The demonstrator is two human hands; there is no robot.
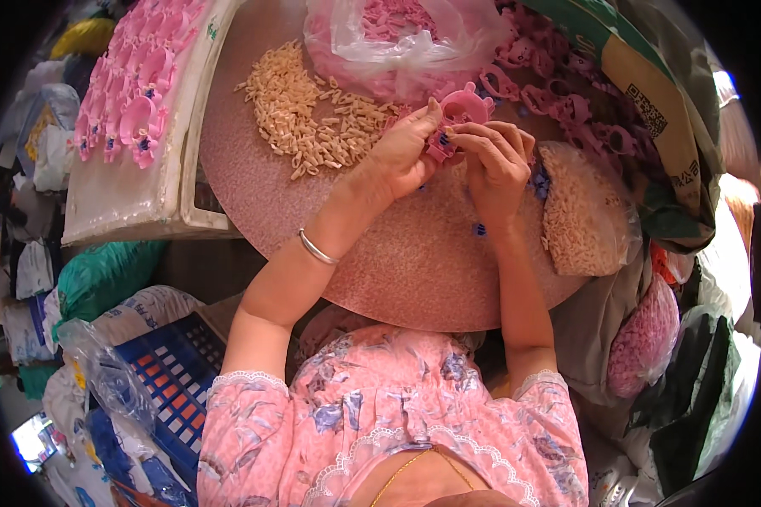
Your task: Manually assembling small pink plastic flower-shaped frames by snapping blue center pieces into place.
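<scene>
Above the round table [380, 245], my left hand [402, 152] grips a pink plastic piece [468, 105] with a cup-like ring, thumb on its near side. A small dark blue part [445, 137] sits at the lower end of this piece. My right hand [495, 165] is closed, with thumb and forefinger pinched at that blue part. Whether the fingertips hold it or only press on it is hard to see. Left of my hands lies a pile of small beige plastic pieces [287, 114]. A few loose blue parts [479, 229] lie near my right wrist.
Rows of pink pieces [144, 80] stand on a whitish crate [127, 198] at left. A clear bag of pink parts [406, 63] lies at the far side. More pink rings [571, 110] lie at right, beside a bag of beige pieces [583, 220] and a green-brown sack [651, 93].
</scene>
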